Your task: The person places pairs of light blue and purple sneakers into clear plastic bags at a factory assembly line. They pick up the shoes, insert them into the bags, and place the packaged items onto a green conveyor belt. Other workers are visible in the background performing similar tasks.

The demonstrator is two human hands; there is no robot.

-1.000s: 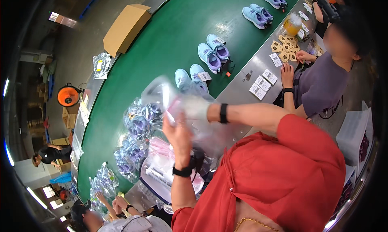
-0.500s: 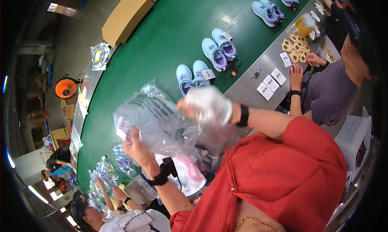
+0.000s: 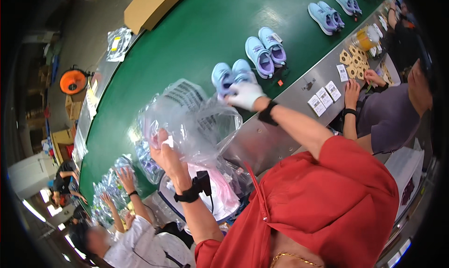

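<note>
My left hand [image 3: 169, 161] is closed on a clear plastic bag [image 3: 187, 121] with dark print. The bag hangs over the green belt, puffed out and with its open mouth toward the right. A pinkish shape shows dimly through the plastic beside my left fingers. My right hand [image 3: 247, 96], in a white glove, is at the heels of a pair of light blue sneakers [image 3: 224, 76] with lilac lining. Its fingers are closed over the heel edges, partly hidden by the shoes and the bag's rim. Another such pair of sneakers [image 3: 265, 53] stands just beyond.
More sneakers [image 3: 325, 18] line the green belt [image 3: 201, 39] toward the far right. On the metal ledge lie white labels [image 3: 323, 98] and tan tags [image 3: 354, 62], near a co-worker's hand [image 3: 351, 92]. Bagged shoes [image 3: 110, 188] pile up at left by another co-worker's hands. A round bin [image 3: 217, 188] holds pink-and-white material.
My right hand has moved from the bag's mouth up to the nearest sneakers. The bag has opened wider. The view has shifted a little, and the left co-worker's hands have risen.
</note>
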